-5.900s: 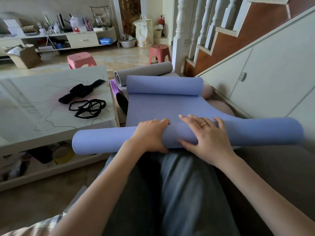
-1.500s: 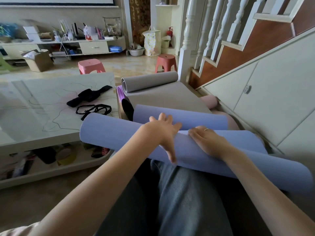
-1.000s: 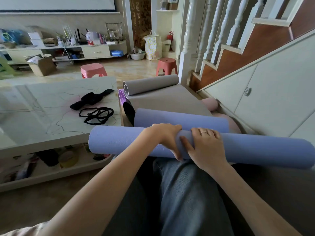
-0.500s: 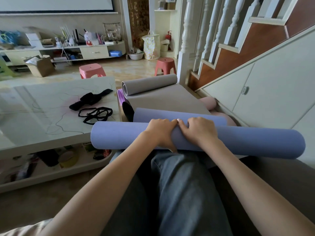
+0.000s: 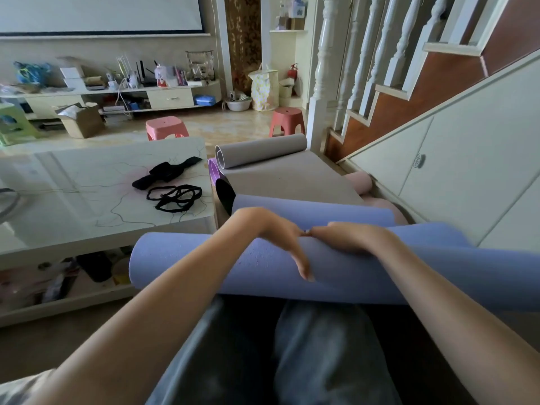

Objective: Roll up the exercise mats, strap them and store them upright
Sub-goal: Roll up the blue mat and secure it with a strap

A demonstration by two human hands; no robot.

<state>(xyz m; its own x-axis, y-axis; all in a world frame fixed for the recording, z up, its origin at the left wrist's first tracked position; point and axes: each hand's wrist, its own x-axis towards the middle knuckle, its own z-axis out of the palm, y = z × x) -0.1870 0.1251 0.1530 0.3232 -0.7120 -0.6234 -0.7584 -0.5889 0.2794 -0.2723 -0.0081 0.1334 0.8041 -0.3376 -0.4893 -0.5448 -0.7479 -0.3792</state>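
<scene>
both hands, left hand [image 5: 277, 238] and right hand [image 5: 350, 236], curled over the blue mat [image 5: 190, 261], nearly rolled; straps [image 5: 175, 197] unused on table [image 5: 73, 200]; grey mat [image 5: 292, 176] unrolled.

Rolled mat [image 5: 187, 258] across lap; straps [image 5: 175, 197] on table [image 5: 73, 200], left.

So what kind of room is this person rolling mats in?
Most likely a home living room: a staircase with white balusters, a low media shelf under a projection screen, and plastic stools on the floor.
</scene>
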